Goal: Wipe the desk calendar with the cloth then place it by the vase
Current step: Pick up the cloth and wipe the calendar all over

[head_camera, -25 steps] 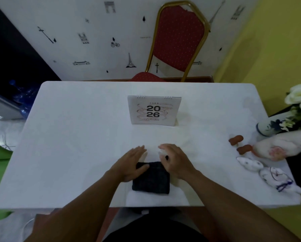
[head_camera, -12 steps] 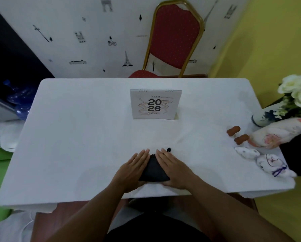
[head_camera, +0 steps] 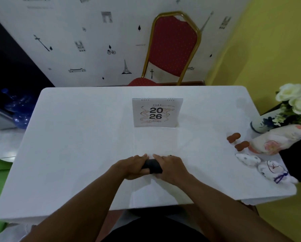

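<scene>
Head view: white cloth-covered rectangular table [head_camera: 67,154] seen from above. Near its front edge, at centre, a dark, bunched-up fabric cloth [head_camera: 151,165] pressed between both hands. Left hand [head_camera: 131,167] curled around the cloth's left side, fingers bent over the top and thumb tucked beneath. Right hand [head_camera: 170,167] clasped over the cloth's right side, fingers folded down onto it. Both hands gripping the cloth, touching each other above it.

Further back, at centre, a white tent-shaped desk calendar [head_camera: 157,112] with "2026" in bold black print, standing upright on the table, well apart from the hands, untouched. At the far right edge, a blue-and-white ceramic vase [head_camera: 262,124] holding white flowers [head_camera: 296,100], well apart from the calendar. Just in front of the vase, a pale stuffed fabric figure [head_camera: 275,140] lying on its side, two small reddish-brown pieces [head_camera: 237,141] beside it, and two small white patterned fabric pouches [head_camera: 261,165] nearer the front. Behind the table, a red-upholstered chair with a gold metal frame [head_camera: 172,48].
</scene>
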